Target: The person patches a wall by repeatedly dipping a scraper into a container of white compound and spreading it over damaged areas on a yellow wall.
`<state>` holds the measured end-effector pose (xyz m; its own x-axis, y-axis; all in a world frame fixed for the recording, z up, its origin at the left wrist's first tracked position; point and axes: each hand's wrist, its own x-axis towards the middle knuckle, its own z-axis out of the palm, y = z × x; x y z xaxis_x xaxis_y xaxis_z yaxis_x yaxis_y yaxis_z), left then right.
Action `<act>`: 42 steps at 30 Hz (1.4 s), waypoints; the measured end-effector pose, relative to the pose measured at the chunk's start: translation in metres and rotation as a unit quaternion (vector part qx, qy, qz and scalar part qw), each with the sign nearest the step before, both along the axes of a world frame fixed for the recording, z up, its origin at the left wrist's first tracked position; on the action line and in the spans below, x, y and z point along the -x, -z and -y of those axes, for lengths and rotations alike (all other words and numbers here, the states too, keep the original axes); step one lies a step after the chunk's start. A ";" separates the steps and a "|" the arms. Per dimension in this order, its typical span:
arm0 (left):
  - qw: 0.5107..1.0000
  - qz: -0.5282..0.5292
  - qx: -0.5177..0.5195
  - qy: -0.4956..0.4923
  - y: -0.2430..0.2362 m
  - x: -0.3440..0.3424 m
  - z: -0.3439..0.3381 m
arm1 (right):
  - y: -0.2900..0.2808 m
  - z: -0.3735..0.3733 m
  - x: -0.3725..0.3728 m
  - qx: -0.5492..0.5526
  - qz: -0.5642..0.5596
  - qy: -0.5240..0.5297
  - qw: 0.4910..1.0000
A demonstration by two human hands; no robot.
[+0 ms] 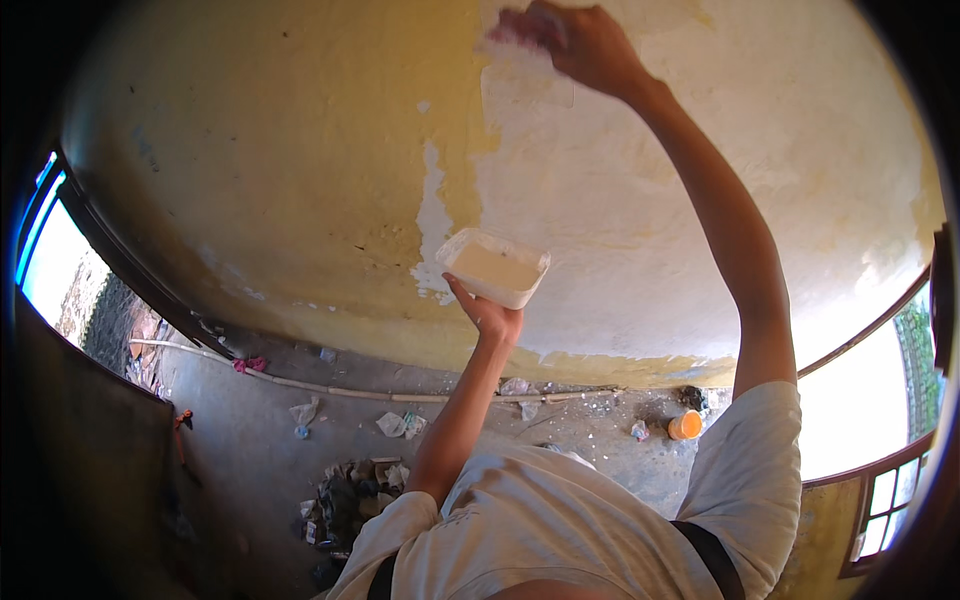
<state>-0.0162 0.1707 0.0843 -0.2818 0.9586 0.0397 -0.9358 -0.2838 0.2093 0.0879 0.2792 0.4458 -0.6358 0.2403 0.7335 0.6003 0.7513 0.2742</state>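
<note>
My left hand (492, 318) supports a white rectangular plastic tub (517, 297) from below, its fingers mostly hidden beneath. Cream-coloured liquid (495, 267) lies inside the tub, which is held a little tilted before the wall. High up at the wall, my right hand (595, 48) is closed around a pinkish, crumpled-looking wad (525, 28). Motion smears the wad, so its kind cannot be told. Around my right arm the wall (620, 200) has a pale coating; farther left it is bare yellow (280, 150) with whitish patches.
A long bamboo pole (350, 392) lies on the floor along the wall's foot. Plastic scraps (402, 424) and a heap of rubbish (350, 500) lie behind it at the left. An orange bucket (685, 426) lies at the right. Bright openings flank the wall on both sides.
</note>
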 end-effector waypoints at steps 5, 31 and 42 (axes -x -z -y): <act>1.000 -0.025 0.011 0.002 0.021 0.013 0.010 | 0.072 -0.036 -0.008 0.012 0.087 0.077 0.993; 0.995 -0.077 0.055 -0.005 0.014 0.008 0.046 | 0.220 0.074 -0.012 0.481 -0.103 -0.024 0.870; 0.998 -0.051 -0.017 0.015 -0.016 -0.007 0.024 | 0.232 0.114 -0.032 0.348 -0.300 -0.110 0.881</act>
